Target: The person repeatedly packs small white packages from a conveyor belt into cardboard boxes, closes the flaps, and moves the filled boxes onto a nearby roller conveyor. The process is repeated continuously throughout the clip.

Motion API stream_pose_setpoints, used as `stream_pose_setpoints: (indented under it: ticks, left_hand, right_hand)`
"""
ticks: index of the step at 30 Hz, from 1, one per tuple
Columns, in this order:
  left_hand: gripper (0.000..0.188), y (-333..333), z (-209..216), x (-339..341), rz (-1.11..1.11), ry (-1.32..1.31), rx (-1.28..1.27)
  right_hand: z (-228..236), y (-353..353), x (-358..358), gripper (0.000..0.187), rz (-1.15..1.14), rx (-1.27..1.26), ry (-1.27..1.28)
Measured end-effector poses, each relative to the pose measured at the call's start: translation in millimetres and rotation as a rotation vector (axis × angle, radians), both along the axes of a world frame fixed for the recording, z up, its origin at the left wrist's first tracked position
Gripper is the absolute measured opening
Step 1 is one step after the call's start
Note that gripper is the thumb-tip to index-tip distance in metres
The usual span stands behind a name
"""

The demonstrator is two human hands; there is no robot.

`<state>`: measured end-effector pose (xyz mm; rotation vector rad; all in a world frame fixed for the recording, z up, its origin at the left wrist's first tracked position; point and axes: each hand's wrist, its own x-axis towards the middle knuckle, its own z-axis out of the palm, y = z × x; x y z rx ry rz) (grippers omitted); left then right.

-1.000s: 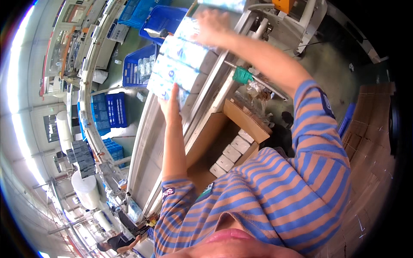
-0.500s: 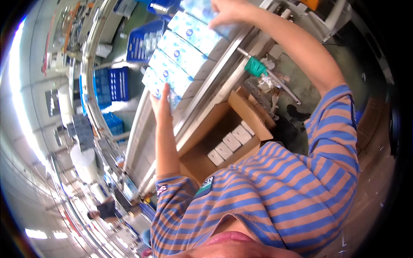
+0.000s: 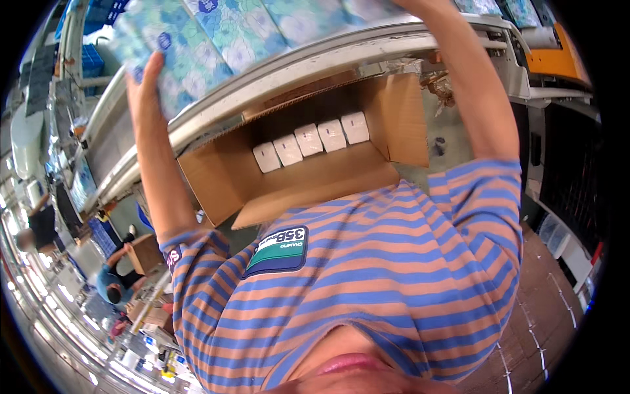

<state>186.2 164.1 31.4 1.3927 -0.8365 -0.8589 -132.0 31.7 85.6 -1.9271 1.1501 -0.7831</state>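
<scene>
A row of several blue-green, floral-wrapped packs (image 3: 243, 33) lies side by side on the bench along the upper edge. My left hand (image 3: 146, 85) grips the left end of this row, thumb on the top face and fingers down the outer side. At the row's right end is my right hand (image 3: 420, 5), its fingers cut off by the picture's edge and blurred. An opened cardboard carton (image 3: 315, 197) stands between the bench and my body, flaps folded out. Inside it, several packs with white ends (image 3: 308, 139) stand in a line against the far wall.
A pale metal rail (image 3: 275, 82) runs along the bench edge, between packs and carton. Machine framing with an orange panel (image 3: 558, 56) stands at the upper right. Blue crates (image 3: 92, 62) are at the upper left. Farther off at the lower left, another person (image 3: 113, 285) handles a cardboard box.
My view has turned and come closer, so the carton now sits centrally below the bench. The packs look larger and nearer. My left hand stays at the row's left end; my right is still at the other.
</scene>
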Motion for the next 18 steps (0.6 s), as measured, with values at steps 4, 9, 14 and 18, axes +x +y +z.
stream_pose_setpoints:
  ticks: [4, 9, 14, 18]
  left_hand:
    - [0.079, 106, 44, -22, 0.143, -0.168, 0.165]
    - [0.076, 173, 27, -42, -0.205, -0.018, 0.696]
    - [0.078, 138, -103, -37, -0.325, 0.377, 0.872]
    - [0.103, 141, -228, -46, -0.469, -0.515, 1.145]
  right_hand:
    - [24, 93, -21, 0.09, 0.1, 0.015, -0.01]
    - [-29, 142, -44, 0.112, 0.28, 0.671, 0.416]
    - [-178, 133, -21, 0.11, 0.058, 0.815, 0.452]
    - [-258, 159, -20, 0.107, 0.222, 0.656, 0.904]
